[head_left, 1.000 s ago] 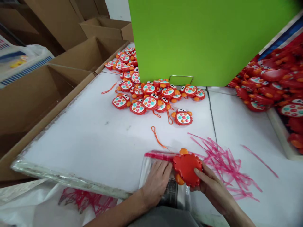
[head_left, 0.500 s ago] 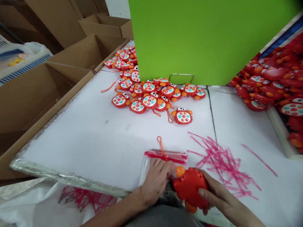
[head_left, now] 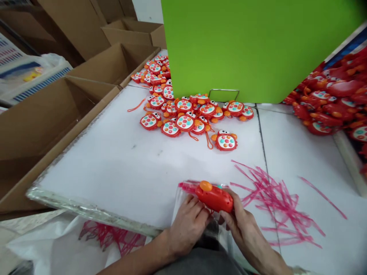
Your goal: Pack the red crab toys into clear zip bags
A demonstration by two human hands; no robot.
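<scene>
My right hand (head_left: pixel 242 225) grips a red crab-shaped toy (head_left: pixel 214 198) with an orange claw, held on edge over a clear plastic bag (head_left: pixel 183 191) that has a pink strip along its top. My left hand (head_left: pixel 187 223) rests on the bag with its fingers curled at the bag's mouth, touching the toy's underside. Both hands sit at the near edge of the white table (head_left: pixel 120 168).
A pile of red crab toys (head_left: pixel 186 110) lies at the table's far middle, one crab (head_left: pixel 226 140) apart from it. Pink strips (head_left: pixel 275 198) litter the right. More crabs (head_left: pixel 329 99) heap at far right. A green panel (head_left: pixel 252 46) stands behind. Cardboard boxes (head_left: pixel 57 110) line the left.
The toy was lying flat, pulled toward me, and is now turned on edge over the bag's mouth. My left hand stayed on the bag. The orange cord is out of sight.
</scene>
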